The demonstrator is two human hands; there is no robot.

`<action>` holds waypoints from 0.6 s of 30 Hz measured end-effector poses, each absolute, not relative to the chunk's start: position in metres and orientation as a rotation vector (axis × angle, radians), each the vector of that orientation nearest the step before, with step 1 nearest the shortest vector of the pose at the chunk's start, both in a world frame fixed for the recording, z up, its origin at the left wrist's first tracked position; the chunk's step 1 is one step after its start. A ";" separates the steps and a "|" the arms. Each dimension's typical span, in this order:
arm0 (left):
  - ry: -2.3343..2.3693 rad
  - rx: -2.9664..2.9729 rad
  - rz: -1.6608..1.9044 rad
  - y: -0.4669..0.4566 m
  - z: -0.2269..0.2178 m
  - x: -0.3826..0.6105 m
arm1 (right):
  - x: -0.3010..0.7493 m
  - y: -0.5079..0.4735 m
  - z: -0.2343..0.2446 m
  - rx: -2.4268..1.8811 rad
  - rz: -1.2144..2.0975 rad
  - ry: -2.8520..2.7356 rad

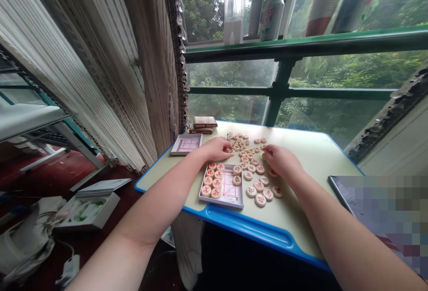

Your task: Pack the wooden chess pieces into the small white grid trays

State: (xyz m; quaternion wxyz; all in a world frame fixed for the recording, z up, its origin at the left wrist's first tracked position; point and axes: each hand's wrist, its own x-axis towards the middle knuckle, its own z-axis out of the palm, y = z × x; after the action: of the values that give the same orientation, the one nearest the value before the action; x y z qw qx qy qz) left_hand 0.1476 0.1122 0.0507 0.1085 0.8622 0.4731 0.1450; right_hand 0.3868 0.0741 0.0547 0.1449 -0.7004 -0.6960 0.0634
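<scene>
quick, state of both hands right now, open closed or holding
Left hand: curled at the loose game pieces; any grip cannot be told.
Right hand: also at those pieces; grip cannot be told.

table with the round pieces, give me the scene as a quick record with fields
table: pale top, blue edge, by a window
left hand: at the left side of the loose pieces
right hand: at their right side
near box: eight red-marked pieces at left, two dark-marked pieces at right
far box: printed grid showing
grip: cannot tell for either
</scene>
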 end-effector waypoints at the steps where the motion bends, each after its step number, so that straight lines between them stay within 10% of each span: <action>1: 1.382 2.547 0.426 0.113 0.050 0.148 | 0.386 0.073 0.056 -1.986 0.189 -1.980; 12: 1.327 2.629 0.450 0.117 0.045 0.147 | 0.347 0.038 0.078 -1.176 1.574 -1.407; 18: 1.317 2.686 0.449 0.115 0.047 0.148 | 0.353 0.044 0.071 -1.357 1.150 -1.745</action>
State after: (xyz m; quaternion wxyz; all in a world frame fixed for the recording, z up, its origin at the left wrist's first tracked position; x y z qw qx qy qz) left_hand 0.1475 0.1147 0.0473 0.0581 0.8865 0.4345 0.1482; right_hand 0.3533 0.0440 0.0715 0.3191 -0.5160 -0.6637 0.4375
